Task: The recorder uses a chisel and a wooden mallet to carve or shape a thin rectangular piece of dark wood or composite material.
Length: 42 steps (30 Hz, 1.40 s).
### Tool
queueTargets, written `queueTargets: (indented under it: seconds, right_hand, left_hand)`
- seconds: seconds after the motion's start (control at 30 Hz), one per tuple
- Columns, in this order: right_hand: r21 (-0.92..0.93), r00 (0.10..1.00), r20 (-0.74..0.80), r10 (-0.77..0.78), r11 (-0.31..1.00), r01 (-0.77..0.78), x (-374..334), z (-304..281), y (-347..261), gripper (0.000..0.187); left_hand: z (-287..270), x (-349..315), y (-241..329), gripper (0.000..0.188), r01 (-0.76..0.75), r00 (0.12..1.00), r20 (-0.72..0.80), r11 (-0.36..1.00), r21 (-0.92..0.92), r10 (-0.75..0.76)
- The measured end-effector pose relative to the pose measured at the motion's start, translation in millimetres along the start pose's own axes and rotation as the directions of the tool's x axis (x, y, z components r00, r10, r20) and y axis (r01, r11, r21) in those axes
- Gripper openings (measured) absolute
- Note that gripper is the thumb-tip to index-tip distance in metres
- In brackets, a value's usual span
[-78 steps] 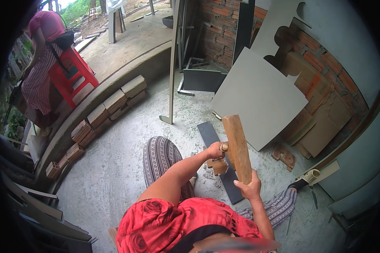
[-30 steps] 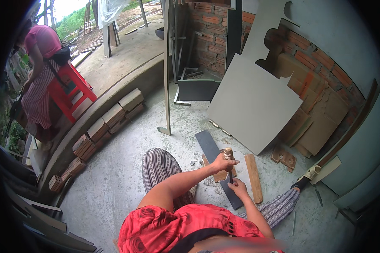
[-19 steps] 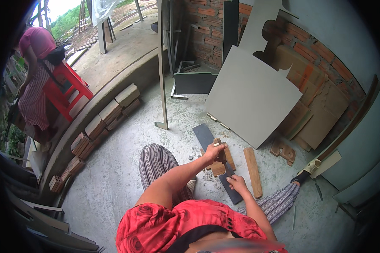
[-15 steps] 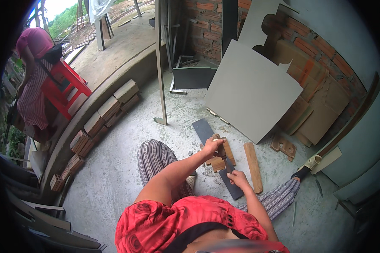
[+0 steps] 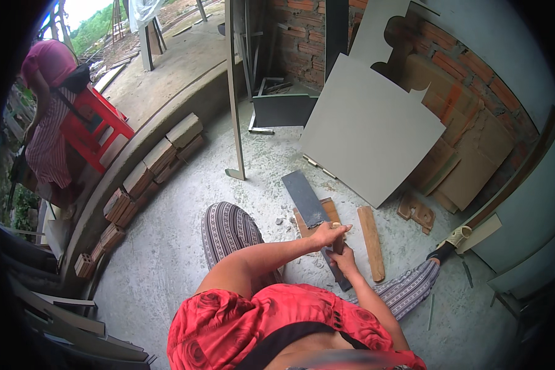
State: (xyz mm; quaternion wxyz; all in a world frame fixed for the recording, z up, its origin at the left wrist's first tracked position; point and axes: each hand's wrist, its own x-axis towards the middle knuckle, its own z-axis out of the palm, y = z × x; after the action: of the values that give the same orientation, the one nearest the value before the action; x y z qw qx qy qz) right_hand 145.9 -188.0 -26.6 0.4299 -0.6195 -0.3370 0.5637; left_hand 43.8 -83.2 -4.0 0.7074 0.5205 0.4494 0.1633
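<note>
Since half a second ago, the left hand (image 5: 327, 235) has come back toward the body and a little to the right, bringing the handle with it, so that it now sits almost against the right hand (image 5: 345, 260), which has barely shifted.

The left hand is closed round the wooden handle of a chisel-like tool (image 5: 338, 245), whose pale butt shows at its fingers. The right hand is closed on the tool's lower part, just nearer the body; the working tip is hidden. The tool is over a long dark strip (image 5: 303, 194), which slants along the floor away from the person to the left, its middle partly covered by the hands. A brown wooden piece (image 5: 331, 209) shows along the strip, with pale crumbs scattered to the left.

Just right of the hands, apart from them, a wooden bar (image 5: 371, 243) lies on the concrete. Farther right is a cut-out wooden piece (image 5: 415, 213). Beyond, a large grey panel (image 5: 373, 129) leans near flattened cardboard (image 5: 468, 166). Across the floor to the left, hollow bricks (image 5: 135, 179) line a low curb, behind which a person in pink (image 5: 52, 65) bends beside a red stool (image 5: 102, 120).
</note>
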Motion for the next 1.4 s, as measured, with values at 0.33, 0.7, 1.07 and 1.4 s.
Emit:
queueTargets:
  seconds: [0.33,0.7,1.07,1.4]
  right_hand:
    - [-0.186,0.994,0.016,0.110,0.977,-0.105,-1,-11,6,0.023]
    - [-0.723,0.993,-0.032,0.110,0.683,-0.099,-2,-10,-11,0.058]
    - [-0.597,0.857,-0.360,0.368,0.615,-0.515,20,-74,44,0.058]
    - [-0.843,0.880,-0.274,0.389,0.344,-0.415,-1,-69,65,0.063]
  left_hand:
    - [-26,3,9,0.051,-0.173,0.985,0.117,0.613,0.771,0.130]
    - [-23,28,-56,0.036,0.137,0.945,0.265,0.968,0.212,-0.192]
    - [-119,78,-50,0.038,0.248,0.878,-0.399,0.964,-0.095,-0.265]
    - [-88,105,-105,0.027,0.291,0.812,-0.427,0.910,-0.296,-0.398]
